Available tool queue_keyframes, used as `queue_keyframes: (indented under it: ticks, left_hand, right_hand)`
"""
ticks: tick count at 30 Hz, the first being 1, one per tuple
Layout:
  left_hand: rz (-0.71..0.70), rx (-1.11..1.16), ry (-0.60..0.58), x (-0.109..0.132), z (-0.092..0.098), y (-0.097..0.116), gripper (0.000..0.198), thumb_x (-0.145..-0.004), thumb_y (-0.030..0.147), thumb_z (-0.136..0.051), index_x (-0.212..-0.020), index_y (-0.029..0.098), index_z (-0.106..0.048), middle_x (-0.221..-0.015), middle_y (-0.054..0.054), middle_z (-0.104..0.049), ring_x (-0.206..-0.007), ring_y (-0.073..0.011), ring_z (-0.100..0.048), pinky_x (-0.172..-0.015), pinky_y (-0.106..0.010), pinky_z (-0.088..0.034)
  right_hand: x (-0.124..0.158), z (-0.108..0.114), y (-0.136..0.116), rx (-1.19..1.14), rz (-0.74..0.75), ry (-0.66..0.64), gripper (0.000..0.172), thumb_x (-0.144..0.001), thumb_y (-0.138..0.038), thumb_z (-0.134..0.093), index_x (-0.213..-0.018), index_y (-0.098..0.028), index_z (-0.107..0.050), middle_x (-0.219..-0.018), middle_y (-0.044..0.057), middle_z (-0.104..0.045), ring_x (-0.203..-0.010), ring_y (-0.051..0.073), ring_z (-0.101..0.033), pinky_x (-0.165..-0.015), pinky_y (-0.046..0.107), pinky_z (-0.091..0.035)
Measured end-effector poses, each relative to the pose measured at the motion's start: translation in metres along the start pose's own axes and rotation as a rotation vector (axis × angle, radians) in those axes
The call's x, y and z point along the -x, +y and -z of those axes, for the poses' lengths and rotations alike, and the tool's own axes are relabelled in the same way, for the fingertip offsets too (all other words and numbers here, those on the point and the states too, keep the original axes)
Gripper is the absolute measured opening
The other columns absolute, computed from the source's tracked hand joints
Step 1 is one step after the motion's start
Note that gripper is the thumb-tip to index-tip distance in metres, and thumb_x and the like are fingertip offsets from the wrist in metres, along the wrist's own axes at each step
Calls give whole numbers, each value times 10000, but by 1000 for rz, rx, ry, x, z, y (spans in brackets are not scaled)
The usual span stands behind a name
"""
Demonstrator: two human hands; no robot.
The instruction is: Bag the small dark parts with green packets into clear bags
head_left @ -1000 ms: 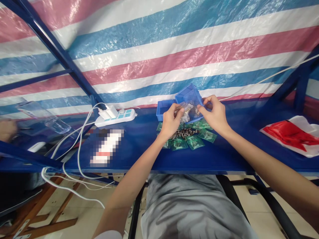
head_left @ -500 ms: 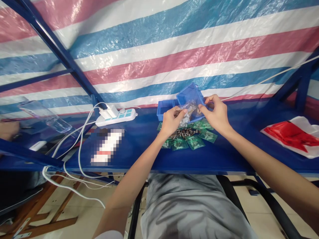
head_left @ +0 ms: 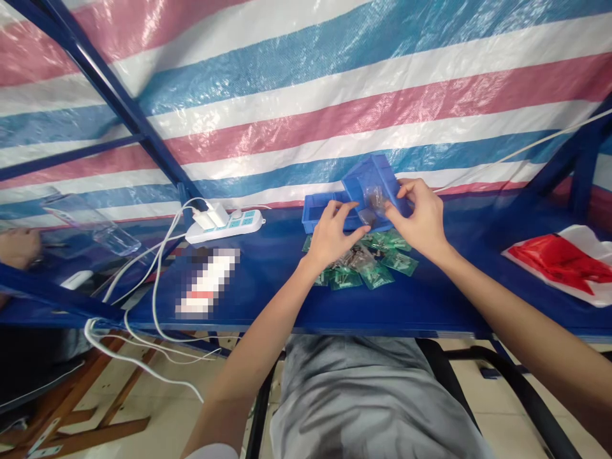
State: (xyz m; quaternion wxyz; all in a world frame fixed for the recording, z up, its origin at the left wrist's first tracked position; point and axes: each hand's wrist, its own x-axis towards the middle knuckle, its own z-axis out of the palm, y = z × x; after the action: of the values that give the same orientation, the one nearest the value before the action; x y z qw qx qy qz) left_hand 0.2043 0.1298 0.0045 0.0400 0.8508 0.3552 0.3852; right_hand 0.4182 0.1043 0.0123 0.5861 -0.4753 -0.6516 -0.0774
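Note:
My right hand grips the right side of a blue plastic bin, tilted up with its opening toward me. Inside the bin lie small clear plastic bags whose contents are too blurred to name. My left hand is just in front of the bin, thumb and fingers apart, with nothing visible between them. A second blue bin stands behind it, partly hidden by the tilted one. Below both hands, several green packets are spread on the blue table, with a clear bag lying over their middle.
A white power strip with plugged-in chargers and white cables is at the left. A red and white plastic bag lies at the right. Another person's hand and a clear bottle are at far left, beyond the blue frame.
My left hand has let go of the clear bag, which now lies over the green packets, and its fingers have spread. My right hand has shifted slightly right with the tilted bin.

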Motion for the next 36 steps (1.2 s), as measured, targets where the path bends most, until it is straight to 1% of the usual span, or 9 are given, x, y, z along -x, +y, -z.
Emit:
queue_keyframes:
  ticks: [4, 10, 12, 15, 18, 24, 29, 33, 36]
  left_hand:
    - [-129, -46, -61, 2, -5, -1, 659, -851, 658, -659, -1347, 233, -579, -1223, -130, -496, -1107, -276, -575, -871, -412, -562]
    - [-114, 11, -61, 3, -6, 1, 517, -883, 638, -626, -1213, 241, -632, -1181, -104, -492, -1039, -246, -600, -851, -398, -573]
    - [-57, 87, -67, 3, -6, 5, 592, -871, 649, -640, -1305, 255, -555, -1177, -92, -525, -961, -224, -621, -819, -390, -578]
    - [20, 167, -77, 4, -6, 9, 829, -840, 640, -691, -1499, 286, -334, -1169, -80, -564, -851, -196, -629, -783, -377, -575]
    - [27, 151, -105, 5, -8, 12, 882, -831, 597, -730, -1531, 296, -286, -1186, -83, -563, -859, -204, -636, -780, -372, -570]
    - [-25, 23, -148, 7, -13, 18, 658, -868, 370, -719, -1433, 228, -415, -1299, -121, -531, -1038, -274, -642, -818, -380, -571]
    - [-76, 7, -155, 8, -12, 20, 418, -876, 273, -682, -1271, 214, -558, -1273, -105, -545, -1020, -252, -652, -827, -349, -566]
    - [-129, 93, -127, 6, -8, 14, 227, -911, 315, -669, -1102, 198, -627, -1117, -71, -578, -933, -198, -642, -845, -334, -549]
    - [-140, 201, -83, 2, -4, 10, 180, -929, 353, -654, -1014, 195, -653, -998, -45, -584, -851, -162, -621, -808, -308, -535]
  right_hand:
    - [1, 2, -10, 3, 80, -7, 230, -761, -243, -674, -900, -254, -490, -1102, 76, -672, -976, 270, -664, -839, 429, -539]
    - [1, 4, -16, -6, 125, -11, 237, -763, -219, -656, -914, -253, -476, -1127, 85, -654, -1014, 276, -655, -875, 452, -540]
    - [1, 5, -15, -6, 148, -16, 248, -755, -218, -656, -918, -254, -474, -1124, 88, -648, -1071, 295, -642, -898, 469, -534]
    - [2, 6, -14, 13, 171, -56, 265, -744, -232, -667, -931, -263, -481, -1155, 103, -633, -1150, 325, -610, -938, 503, -518]
    - [5, 7, -14, 39, 177, -115, 269, -747, -272, -678, -934, -265, -485, -1246, 134, -595, -1174, 349, -589, -919, 516, -526]
    - [14, 6, -19, 65, 237, -198, 269, -766, -307, -673, -942, -252, -477, -1291, 161, -545, -1184, 365, -579, -814, 487, -557]
    - [17, 3, -21, 56, 282, -204, 272, -774, -284, -666, -951, -254, -462, -1295, 168, -532, -1210, 369, -565, -844, 501, -548]
    - [12, 1, -14, 11, 269, -119, 280, -766, -270, -657, -943, -257, -440, -1221, 147, -558, -1176, 339, -578, -919, 513, -520]
    - [5, 1, -5, -10, 180, -26, 276, -759, -264, -651, -916, -260, -425, -1144, 120, -582, -1134, 318, -589, -928, 504, -506]
